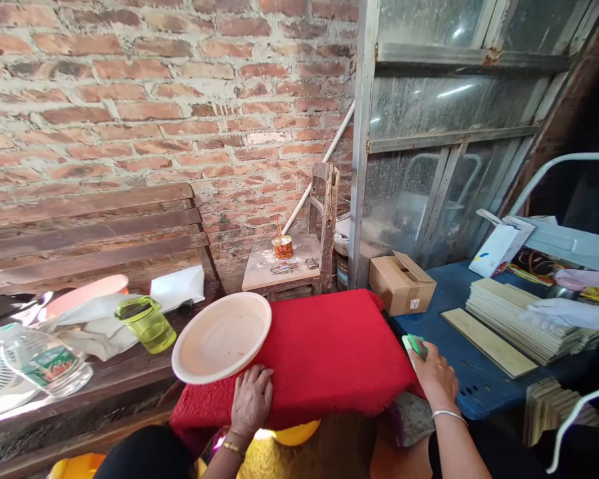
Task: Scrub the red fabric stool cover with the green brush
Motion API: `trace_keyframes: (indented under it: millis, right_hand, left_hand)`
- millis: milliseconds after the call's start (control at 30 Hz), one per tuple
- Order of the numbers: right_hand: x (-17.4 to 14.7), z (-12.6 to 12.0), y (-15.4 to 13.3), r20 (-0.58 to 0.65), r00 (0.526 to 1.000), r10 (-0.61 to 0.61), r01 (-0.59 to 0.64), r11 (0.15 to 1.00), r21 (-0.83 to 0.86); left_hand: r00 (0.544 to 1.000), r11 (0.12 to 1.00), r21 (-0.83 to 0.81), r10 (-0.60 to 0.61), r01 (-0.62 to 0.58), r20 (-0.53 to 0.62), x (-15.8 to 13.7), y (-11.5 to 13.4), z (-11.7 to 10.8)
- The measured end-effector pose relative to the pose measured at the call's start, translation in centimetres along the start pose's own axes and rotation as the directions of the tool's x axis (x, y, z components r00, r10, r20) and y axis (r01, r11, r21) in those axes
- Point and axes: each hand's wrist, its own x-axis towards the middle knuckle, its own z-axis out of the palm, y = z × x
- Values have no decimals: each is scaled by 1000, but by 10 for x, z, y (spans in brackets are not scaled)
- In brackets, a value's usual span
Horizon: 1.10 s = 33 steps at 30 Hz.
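Observation:
A red cloth (334, 352) covers a low surface in front of me. At its near left part, my left hand (252, 398) lies palm down beside the pale plastic basin (222, 339), fingers stretched out and holding nothing. The basin sits tilted on the cloth's left end. Over the cloth's right edge, my right hand (436, 374) is closed around a small green brush (417, 346) with a pale, flat part. My fingers hide some of the brush.
Right, a blue table (429, 326) bears a cardboard box (402, 283), stacked thin boards (504, 309) and one separate board (489, 340). A co-worker's white-gloved hand (564, 314) touches the stack. A wooden bench (104, 226) with a green cup (147, 324) stands left; a chair (259, 263) stands behind.

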Motion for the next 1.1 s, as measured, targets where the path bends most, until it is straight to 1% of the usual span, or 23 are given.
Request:
trace_keyframes:
  millis: [67, 167, 267, 333, 400, 433, 467, 500, 533, 600, 633, 667, 700, 733, 767, 833, 900, 933, 967, 1000, 1033, 1067, 1100]
  right_hand:
    - [-1, -1, 3, -4, 999, -38, 38, 999, 28]
    - [-2, -1, 3, 27, 997, -67, 65, 996, 55]
    - [-8, 2, -2, -20, 998, -58, 59, 998, 29]
    - [-18, 7, -9, -72, 987, -143, 145, 989, 23]
    - [-29, 12, -15, -101, 952, -289, 290, 957, -4]
    - [-33, 14, -16, -110, 934, -341, 340, 940, -32]
    - [-36, 14, -16, -126, 924, -362, 356, 932, -67]
    - [-36, 14, -15, -151, 926, -347, 334, 937, -102]
    - [-34, 13, -12, -185, 934, -307, 287, 950, -124]
    - [-27, 10, -6, -254, 947, -199, 177, 979, -106]
    - [-24, 9, -4, -278, 945, -174, 159, 984, -74]
    - [-22, 10, -4, -292, 939, -183, 182, 983, -34]
    - [-23, 13, -7, -301, 925, -231, 246, 969, 12]
    - [-27, 18, -13, -310, 898, -311, 345, 937, 61]
    - [-35, 25, -21, -319, 856, -408, 459, 882, 105]
    - [-61, 44, -43, -328, 736, -593, 660, 735, 152]
    - [-90, 63, -65, -310, 625, -716, 775, 618, 135]
    - [-102, 71, -74, -292, 588, -754, 804, 586, 105]
    - [-110, 76, -81, -270, 566, -779, 818, 571, 69]
    - [-115, 77, -85, -250, 560, -790, 820, 572, 30]
    - [-114, 76, -85, -231, 572, -787, 808, 589, -8]
    - [-110, 72, -82, -215, 602, -769, 780, 624, -46]
    - [-102, 65, -76, -203, 645, -737, 739, 668, -80]
  left_hand:
    - [1000, 1000, -2, 9, -9, 1, 1, -1, 1]
    - [1000, 1000, -12, -24, 24, 16, 3, 1, -1]
    - [998, 998, -28, -52, 53, 41, 4, 4, -2]
    - [997, 998, -33, -59, 61, 53, 4, 4, -3]
    - [996, 997, -33, -63, 65, 63, 4, 4, -4]
    - [996, 997, -31, -65, 68, 68, 4, 4, -4]
    - [995, 997, -29, -68, 70, 72, 4, 4, -4]
    - [995, 997, -27, -70, 72, 75, 5, 5, -5]
    - [994, 997, -24, -72, 74, 78, 5, 5, -6]
    - [994, 997, -19, -75, 76, 84, 6, 6, -7]
    - [994, 997, -16, -74, 75, 85, 6, 6, -8]
    - [994, 997, -14, -73, 74, 85, 6, 7, -9]
    - [994, 997, -11, -71, 73, 81, 6, 8, -9]
    - [995, 997, -9, -70, 71, 77, 6, 8, -10]
    - [995, 997, -7, -71, 71, 72, 6, 9, -10]
    - [995, 997, -4, -75, 75, 65, 6, 9, -11]
    - [995, 997, -6, -78, 79, 66, 6, 9, -10]
    - [995, 997, -8, -79, 80, 68, 5, 8, -10]
    - [994, 997, -12, -80, 81, 69, 5, 8, -10]
    - [994, 996, -18, -82, 83, 72, 5, 7, -9]
    - [994, 996, -25, -80, 83, 78, 5, 6, -10]
    - [993, 996, -33, -79, 82, 86, 5, 6, -10]
    - [992, 996, -40, -80, 84, 96, 5, 6, -11]
